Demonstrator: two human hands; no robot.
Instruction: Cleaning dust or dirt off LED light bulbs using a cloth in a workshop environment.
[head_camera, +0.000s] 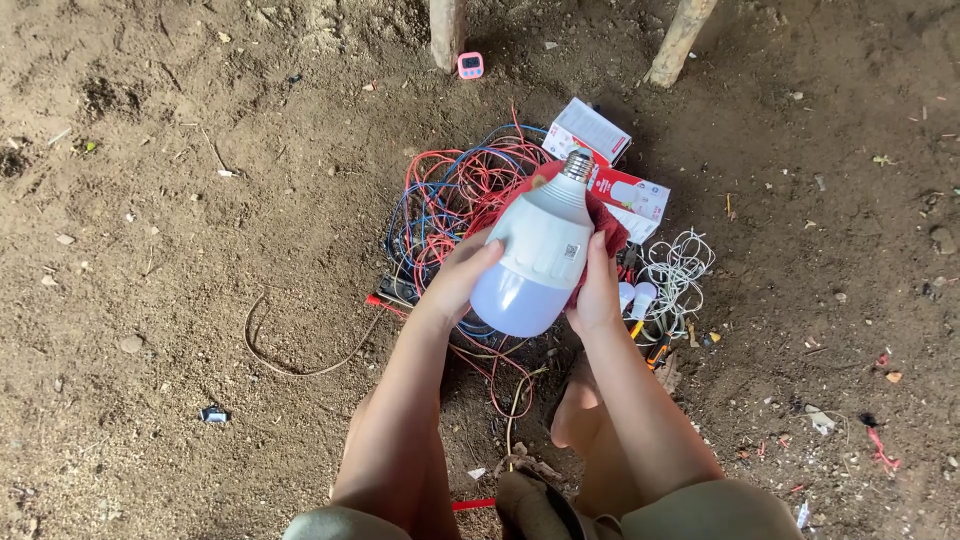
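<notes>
A tangle of red and blue wires (450, 200) lies on the dirt floor (200, 200). The left hand (462, 275) and the right hand (598, 290) wrap around a big white light bulb (535, 260) held above the wires, a red cloth (607, 222) behind it. Two white-and-red boxes (610, 165) lie further back. White cord (680, 265) sits at the right.

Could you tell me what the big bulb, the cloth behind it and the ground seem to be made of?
Bulb: smooth white plastic body by its matte sheen, frosted dome, ribbed shiny metal screw base. Red cloth: soft woven fabric, judging by its folds. Ground: dry, crumbly brown earth.
</notes>
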